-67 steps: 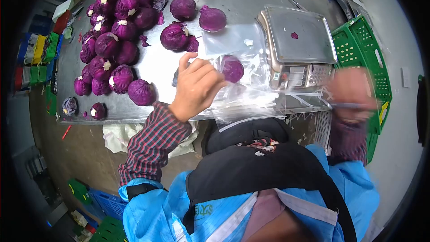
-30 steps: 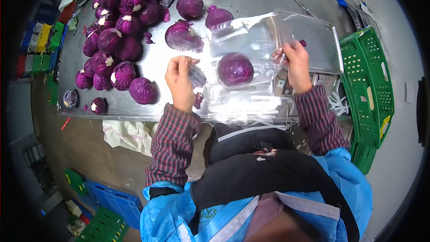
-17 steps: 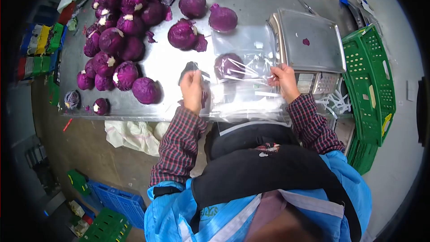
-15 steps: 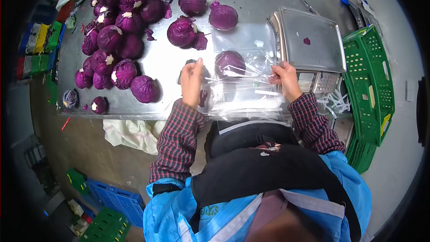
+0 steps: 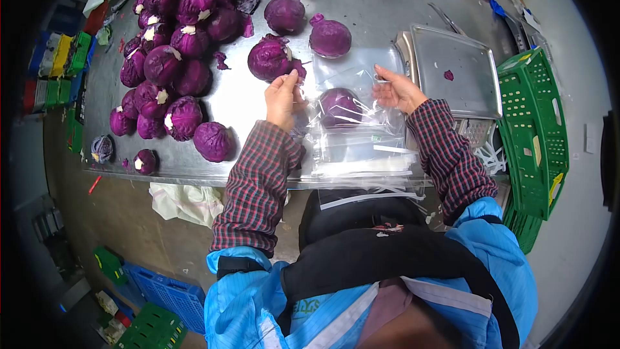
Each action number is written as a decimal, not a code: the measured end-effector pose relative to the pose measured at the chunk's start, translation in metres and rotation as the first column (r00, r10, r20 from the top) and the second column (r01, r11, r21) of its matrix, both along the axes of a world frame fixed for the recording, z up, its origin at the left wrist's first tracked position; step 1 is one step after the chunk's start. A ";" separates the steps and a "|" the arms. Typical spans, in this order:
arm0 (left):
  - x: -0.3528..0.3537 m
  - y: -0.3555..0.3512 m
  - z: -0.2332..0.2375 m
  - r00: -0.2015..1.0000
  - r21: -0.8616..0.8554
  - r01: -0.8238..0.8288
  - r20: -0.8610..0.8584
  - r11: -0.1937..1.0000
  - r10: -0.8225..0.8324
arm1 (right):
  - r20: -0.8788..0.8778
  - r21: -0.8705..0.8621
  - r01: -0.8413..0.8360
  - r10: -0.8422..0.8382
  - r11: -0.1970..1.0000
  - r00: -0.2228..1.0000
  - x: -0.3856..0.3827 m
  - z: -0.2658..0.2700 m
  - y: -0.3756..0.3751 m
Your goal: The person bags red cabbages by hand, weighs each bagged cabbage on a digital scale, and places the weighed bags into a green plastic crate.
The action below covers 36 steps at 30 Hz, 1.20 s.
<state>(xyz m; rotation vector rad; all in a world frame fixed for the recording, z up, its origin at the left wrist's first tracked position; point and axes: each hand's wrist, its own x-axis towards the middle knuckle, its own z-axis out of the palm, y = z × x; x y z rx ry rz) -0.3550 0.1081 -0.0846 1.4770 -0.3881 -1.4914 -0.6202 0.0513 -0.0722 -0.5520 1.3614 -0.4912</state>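
Note:
A red cabbage (image 5: 340, 105) lies inside a clear plastic bag (image 5: 342, 72) on the metal table. My left hand (image 5: 281, 102) is closed at the bag's left side, thumb and fingers pinching the clear film. At the bag's right side my right hand (image 5: 398, 90) has its fingers stretched and thumb apart, against or just beside the film. Below the bagged cabbage lies a stack of clear bags (image 5: 361, 165) with white strips, reaching over the table edge. Another red cabbage (image 5: 269, 58) sits just beyond my left hand, and a further red cabbage (image 5: 330, 39) beyond the bag.
A heap of red cabbages (image 5: 174, 58) covers the left of the metal table (image 5: 252, 116). To the right stands a scale (image 5: 455, 71) with a leaf scrap on its pan, and a knife (image 5: 445, 18) behind it. A green crate (image 5: 531, 123) is at the right edge.
My right hand has gone from pinching the film to spread fingers, moving up and slightly left. My left hand has closed at the bag's left side. The head view has shifted slightly.

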 end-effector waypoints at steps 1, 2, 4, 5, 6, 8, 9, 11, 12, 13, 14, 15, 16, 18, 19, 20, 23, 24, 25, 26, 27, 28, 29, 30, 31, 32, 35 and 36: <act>-0.001 0.001 -0.004 1.000 -0.042 -0.025 0.014 0.999 0.026 | -0.004 0.002 -0.003 0.003 1.000 1.000 -0.001 -0.006 -0.002; -0.006 0.003 -0.006 0.997 -0.084 -0.081 -0.011 0.993 0.081 | 0.069 -0.034 0.043 -0.040 0.999 0.997 -0.001 -0.012 -0.006; -0.015 0.006 -0.017 0.985 -0.174 -0.151 0.058 0.973 0.163 | 0.155 -0.155 0.154 -0.130 0.976 0.979 -0.007 -0.022 -0.005; -0.018 0.007 -0.023 0.962 -0.272 -0.204 0.123 0.941 0.244 | 0.152 -0.154 0.149 -0.126 0.977 0.980 -0.004 -0.020 0.000; -0.020 0.007 -0.027 0.954 -0.273 -0.247 0.098 0.930 0.282 | 0.094 -0.354 0.218 -0.197 0.910 0.976 0.002 -0.014 0.006; -0.023 0.007 -0.039 0.941 -0.312 -0.262 0.126 0.913 0.313 | 0.055 -0.586 0.275 -0.301 0.762 0.952 0.009 -0.003 0.014; -0.025 0.007 -0.049 0.927 -0.351 -0.271 0.155 0.897 0.341 | 0.050 -0.585 0.273 -0.301 0.764 0.952 0.007 -0.013 0.013; -0.014 0.010 -0.062 0.927 -0.253 -0.188 0.273 0.949 0.256 | -0.269 -0.645 0.044 -0.280 0.763 0.922 0.000 -0.034 0.013; -0.009 0.013 -0.062 0.837 -0.084 0.075 0.546 0.994 -0.017 | -0.646 -0.575 -0.336 -0.162 0.746 0.746 -0.007 -0.036 0.017; -0.003 0.015 -0.062 0.620 0.149 0.281 0.726 0.948 -0.298 | -0.645 -0.576 -0.332 -0.167 0.747 0.746 -0.011 -0.040 0.023; 0.006 0.021 -0.067 0.429 0.213 0.481 0.788 0.850 -0.441 | -0.754 -0.446 -0.502 -0.009 0.741 0.657 -0.013 -0.044 0.030; 0.007 0.025 -0.041 0.349 0.328 0.529 0.756 0.783 -0.553 | -0.832 -0.296 -0.648 0.143 0.702 0.535 -0.013 -0.044 0.035; 0.005 0.028 -0.021 0.150 0.385 0.547 0.828 0.743 -0.540 | -0.838 -0.254 -0.684 0.197 0.684 0.509 -0.013 -0.045 0.042; 0.002 0.032 0.002 -0.062 0.451 0.558 0.860 0.697 -0.507 | -0.886 -0.205 -0.746 0.203 0.633 0.416 -0.008 -0.040 0.053; 0.000 0.032 0.009 -0.101 0.399 0.549 0.904 0.734 -0.416 | -0.928 -0.157 -0.807 0.195 0.570 0.318 -0.003 -0.036 0.056; -0.003 0.030 0.016 -0.140 0.341 0.545 0.938 0.766 -0.317 | -0.959 -0.024 -0.814 0.218 0.580 0.183 0.004 -0.029 0.060; -0.030 0.044 0.029 0.246 -0.130 0.914 0.931 0.385 -0.270 | -0.917 -0.384 -0.863 -0.241 0.329 0.317 0.011 -0.008 0.071; -0.038 0.052 0.024 0.149 -0.042 0.946 0.938 0.323 -0.313 | -0.874 -0.472 -0.858 -0.234 0.204 0.425 0.010 -0.005 0.073; -0.043 0.060 0.011 0.048 0.044 0.967 0.937 0.252 -0.346 | -0.825 -0.547 -0.833 -0.215 0.079 0.522 0.008 -0.004 0.077; -0.044 0.063 -0.004 0.145 -0.023 0.950 0.916 0.311 -0.375 | -0.877 -0.479 -0.863 -0.046 0.161 0.478 0.005 -0.003 0.090; -0.043 0.065 -0.019 0.161 -0.027 0.925 0.931 0.378 -0.328 | -0.888 -0.406 -0.883 0.128 0.235 0.442 0.005 -0.005 0.106; -0.041 0.062 -0.025 0.235 -0.080 0.912 0.906 0.403 -0.351 | -0.697 -0.561 -0.712 0.222 0.422 0.682 0.006 -0.023 0.121; -0.039 0.055 -0.029 0.303 -0.123 0.893 0.876 0.434 -0.375 | -0.426 -0.640 -0.481 0.245 0.599 0.871 0.010 -0.046 0.130; -0.040 0.046 -0.015 0.440 -0.208 0.865 0.750 0.457 -0.493 | -0.408 -0.605 -0.436 0.211 0.666 0.888 0.018 -0.062 0.129; -0.035 0.042 -0.027 0.442 -0.181 0.857 0.741 0.483 -0.506 | -0.389 -0.569 -0.387 0.176 0.726 0.904 0.026 -0.071 0.124; -0.033 0.035 -0.024 0.512 -0.136 0.828 0.580 0.544 -0.634 | -0.312 -0.473 -0.355 0.224 0.807 0.923 0.028 -0.050 0.114; -0.028 0.022 -0.003 0.709 -0.111 0.706 0.123 0.700 -0.695 | -0.079 -0.500 -0.254 0.248 0.828 0.965 0.013 -0.012 0.097; -0.033 0.017 0.018 0.716 -0.129 0.697 0.058 0.706 -0.696 | -0.065 -0.516 -0.305 0.319 0.800 0.946 -0.001 0.021 0.091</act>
